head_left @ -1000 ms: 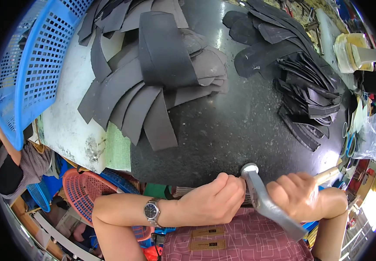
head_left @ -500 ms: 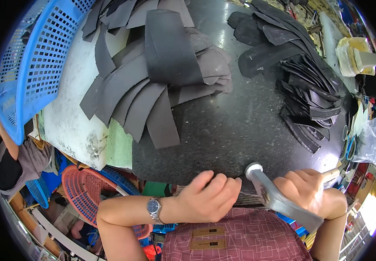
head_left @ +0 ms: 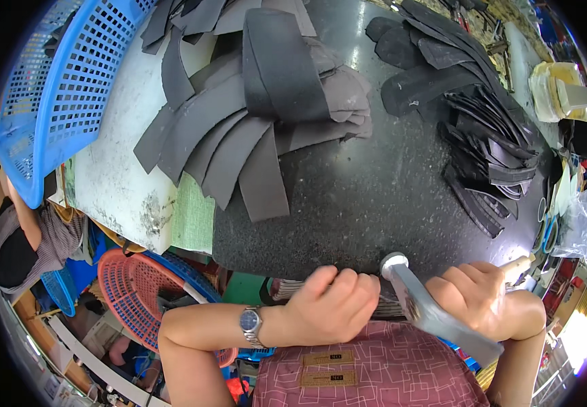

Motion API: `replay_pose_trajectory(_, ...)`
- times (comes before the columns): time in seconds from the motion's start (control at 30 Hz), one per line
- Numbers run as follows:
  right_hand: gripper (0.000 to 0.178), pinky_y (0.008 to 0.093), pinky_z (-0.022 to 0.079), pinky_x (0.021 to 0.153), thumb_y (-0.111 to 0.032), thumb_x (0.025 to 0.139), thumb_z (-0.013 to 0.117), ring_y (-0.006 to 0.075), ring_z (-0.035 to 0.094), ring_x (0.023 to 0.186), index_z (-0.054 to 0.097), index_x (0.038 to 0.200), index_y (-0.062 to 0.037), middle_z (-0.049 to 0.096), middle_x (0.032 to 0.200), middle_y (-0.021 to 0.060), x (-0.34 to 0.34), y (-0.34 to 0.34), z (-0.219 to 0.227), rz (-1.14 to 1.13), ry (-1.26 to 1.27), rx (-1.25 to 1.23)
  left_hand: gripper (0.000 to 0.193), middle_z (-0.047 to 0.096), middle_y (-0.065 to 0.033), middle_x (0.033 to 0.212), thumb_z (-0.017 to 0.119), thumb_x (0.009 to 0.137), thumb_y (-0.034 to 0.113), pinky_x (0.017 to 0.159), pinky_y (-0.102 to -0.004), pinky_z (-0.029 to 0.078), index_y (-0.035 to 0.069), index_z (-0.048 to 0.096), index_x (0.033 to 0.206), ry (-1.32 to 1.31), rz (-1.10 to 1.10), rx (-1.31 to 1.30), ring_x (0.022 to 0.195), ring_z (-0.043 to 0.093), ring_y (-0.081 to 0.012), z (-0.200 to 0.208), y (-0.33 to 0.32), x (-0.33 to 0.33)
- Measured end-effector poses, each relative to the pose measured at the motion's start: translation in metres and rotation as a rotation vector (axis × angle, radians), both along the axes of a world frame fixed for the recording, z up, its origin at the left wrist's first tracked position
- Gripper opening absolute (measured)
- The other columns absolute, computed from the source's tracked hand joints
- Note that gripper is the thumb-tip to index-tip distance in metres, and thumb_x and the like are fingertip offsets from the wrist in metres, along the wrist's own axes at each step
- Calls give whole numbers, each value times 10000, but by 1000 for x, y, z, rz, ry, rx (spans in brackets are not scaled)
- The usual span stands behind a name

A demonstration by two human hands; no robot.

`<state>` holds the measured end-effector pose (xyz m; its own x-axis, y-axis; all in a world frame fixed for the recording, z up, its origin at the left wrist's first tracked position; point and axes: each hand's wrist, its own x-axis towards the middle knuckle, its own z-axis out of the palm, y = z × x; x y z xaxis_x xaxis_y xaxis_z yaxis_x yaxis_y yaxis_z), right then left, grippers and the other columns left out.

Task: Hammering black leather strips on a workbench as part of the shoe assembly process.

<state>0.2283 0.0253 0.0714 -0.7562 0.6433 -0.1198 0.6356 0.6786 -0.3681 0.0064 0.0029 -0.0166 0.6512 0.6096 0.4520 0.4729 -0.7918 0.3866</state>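
My right hand [head_left: 468, 293] is closed round the wooden handle of a metal hammer [head_left: 437, 306]. The round face of its head points at the table's near edge, and the flat tail slants down toward my right forearm. Left of the hammer, my left hand [head_left: 334, 304] is curled closed at the same edge, with a silver watch [head_left: 250, 327] on the wrist. Whatever its fingers may hold is hidden. Beyond the hands, a fan of dark grey curved sheet pieces [head_left: 202, 152] lies on the black tabletop [head_left: 334, 217], with a wide strip [head_left: 283, 68] across it.
Black pieces [head_left: 436, 74] and a heap of folded black strips [head_left: 494, 149] lie at the right. A blue perforated basket [head_left: 69, 102] stands at the left. Red baskets [head_left: 130, 292] sit below the table. Blue-handled scissors [head_left: 549, 234] and a yellowish container [head_left: 553, 88] line the right edge.
The view has shifted slightly, so the sheet pieces and the blue basket appear a little higher and further right. Both hands stay closed in nearly the same place, the hammer still in my right.
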Motion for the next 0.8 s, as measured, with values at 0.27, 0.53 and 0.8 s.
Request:
replay_pose_trajectory(0.27, 240, 247, 324, 394, -217, 600, 583, 99, 448, 456, 509, 780, -77, 370, 596, -23, -10, -7, -2, 4, -35, 12, 277, 512, -16, 725, 525, 780, 164, 661, -266, 398, -16, 682, 919, 238, -37, 205, 683, 467, -146, 3, -18, -1)
replay_pose_trajectory(0.53, 244, 256, 351, 372, -207, 645, 633, 99, 453, 430, 504, 791, -60, 382, 585, -12, -14, 4, -5, 29, 75, 23, 265, 420, 5, 628, 527, 763, 116, 530, -263, 320, -41, 659, 931, 158, -145, -9, 574, 421, -124, 9, -23, 4)
replay_pose_trajectory(0.8, 311, 334, 436, 452, -152, 616, 658, 215, 562, 529, 552, 886, -39, 502, 659, 57, 24, -17, -11, -233, 97, -101, 281, 553, -46, 864, 681, 694, 177, 680, -327, 388, 41, 627, 935, 26, 31, -164, 797, 528, -196, 12, 2, 15)
